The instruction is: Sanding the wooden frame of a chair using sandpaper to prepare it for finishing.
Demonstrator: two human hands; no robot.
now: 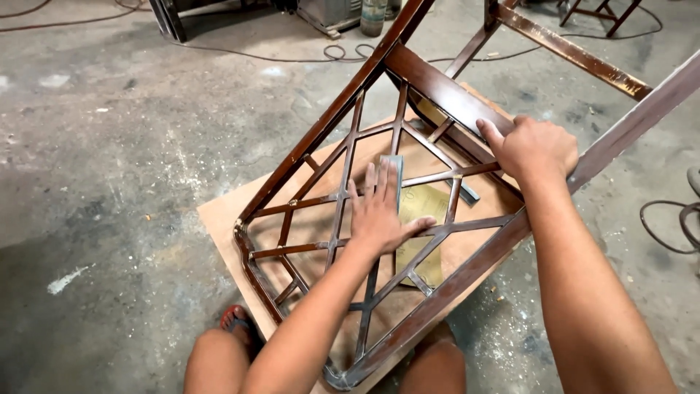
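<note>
A dark brown wooden chair point(306, 146) lies tipped over, its lattice back point(292, 206) resting on a flat brown board point(219, 215) on the floor. My left hand point(379, 211) is pressed flat on the lattice, its fingers over a grey strip of sandpaper point(397, 164). My right hand point(532, 149) grips the chair's cross rail point(437, 84) near the seat. A yellowish sheet of sandpaper point(423, 206) lies under the lattice on the board. My knees show at the bottom edge.
The concrete floor point(109, 146) is dusty and stained. Cables point(343, 52) run across it at the top, and a coiled cable point(674, 226) lies at the right. Machine bases and a stool's legs point(601, 14) stand along the top edge.
</note>
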